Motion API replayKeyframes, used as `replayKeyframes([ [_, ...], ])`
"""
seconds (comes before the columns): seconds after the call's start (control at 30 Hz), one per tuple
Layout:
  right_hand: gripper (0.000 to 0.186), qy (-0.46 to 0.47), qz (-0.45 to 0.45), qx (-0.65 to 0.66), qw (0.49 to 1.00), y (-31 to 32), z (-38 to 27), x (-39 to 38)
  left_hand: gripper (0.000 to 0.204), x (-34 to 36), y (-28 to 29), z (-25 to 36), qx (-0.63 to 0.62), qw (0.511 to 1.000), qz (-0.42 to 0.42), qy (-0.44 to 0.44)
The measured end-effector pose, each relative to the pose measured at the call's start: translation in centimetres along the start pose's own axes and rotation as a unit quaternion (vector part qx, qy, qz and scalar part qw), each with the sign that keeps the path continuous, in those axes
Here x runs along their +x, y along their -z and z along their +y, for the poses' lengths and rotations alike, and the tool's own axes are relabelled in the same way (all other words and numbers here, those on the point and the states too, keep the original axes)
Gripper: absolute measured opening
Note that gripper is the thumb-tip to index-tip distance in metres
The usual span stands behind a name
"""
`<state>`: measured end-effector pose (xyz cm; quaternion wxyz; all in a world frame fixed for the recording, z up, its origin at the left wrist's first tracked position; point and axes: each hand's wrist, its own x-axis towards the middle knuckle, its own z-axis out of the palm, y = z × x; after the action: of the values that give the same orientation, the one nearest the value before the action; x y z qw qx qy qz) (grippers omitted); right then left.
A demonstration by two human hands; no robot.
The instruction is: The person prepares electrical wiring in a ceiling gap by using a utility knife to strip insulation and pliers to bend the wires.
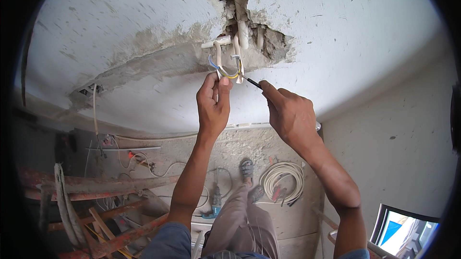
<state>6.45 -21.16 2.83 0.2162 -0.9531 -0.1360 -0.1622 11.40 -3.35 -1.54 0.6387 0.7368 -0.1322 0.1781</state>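
Blue and yellow wires curve sideways below the broken wall recess.
Left fingers, nearer, pinch them from below; right fingers grip a black tool slanting up-left toward them.

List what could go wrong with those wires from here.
The thin tool in the right hand points at the wires close to the left hand: a slip might jab that hand. Its tip could nick the wires. Crumbs might fall from the broken masonry above.
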Motion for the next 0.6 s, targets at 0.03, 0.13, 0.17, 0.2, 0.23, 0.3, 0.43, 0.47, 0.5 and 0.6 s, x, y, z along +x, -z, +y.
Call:
replayKeyframes([
  [0.03,0.023,-0.005,-0.001,0.005,1.000,0.1,-0.1,0.1,0.026,0.1,0.0,0.2,0.005,1.000,-0.002,0.004],
  [0.13,0.021,-0.006,-0.043,0.018,0.999,0.8,-0.8,1.0,0.024,-0.1,0.8,0.1,0.030,0.999,-0.003,0.017],
  [0.17,0.020,0.000,-0.044,0.023,0.999,0.7,-1.1,1.6,0.024,-0.2,1.0,0.0,0.036,0.999,-0.006,0.021],
  [0.2,0.019,0.002,-0.044,0.025,0.999,0.4,-1.3,2.5,0.024,0.0,0.8,0.4,0.043,0.999,-0.012,0.024],
  [0.23,0.019,0.004,-0.044,0.026,0.999,0.0,-1.6,3.3,0.023,0.1,0.7,0.7,0.050,0.998,-0.018,0.027],
  [0.3,0.015,0.012,-0.038,0.013,0.999,-0.7,-2.8,4.5,0.021,0.5,0.9,0.8,0.032,0.999,-0.028,0.032],
  [0.43,0.012,-0.015,-0.028,0.032,0.999,-1.2,-3.3,4.5,0.016,0.2,0.7,0.1,-0.070,0.995,-0.023,0.062],
  [0.47,0.009,-0.027,-0.022,0.042,0.999,-1.2,-3.3,4.3,0.016,0.1,0.4,-0.6,-0.070,0.995,-0.022,0.067],
  [0.5,0.007,-0.038,-0.017,0.050,0.998,-1.4,-3.2,4.1,0.015,0.0,0.0,-0.8,-0.082,0.992,-0.012,0.090],
  [0.6,0.008,-0.035,-0.051,0.033,0.998,-0.8,-3.1,4.4,0.012,-0.4,-0.7,-2.3,-0.128,0.990,0.009,0.056],
])
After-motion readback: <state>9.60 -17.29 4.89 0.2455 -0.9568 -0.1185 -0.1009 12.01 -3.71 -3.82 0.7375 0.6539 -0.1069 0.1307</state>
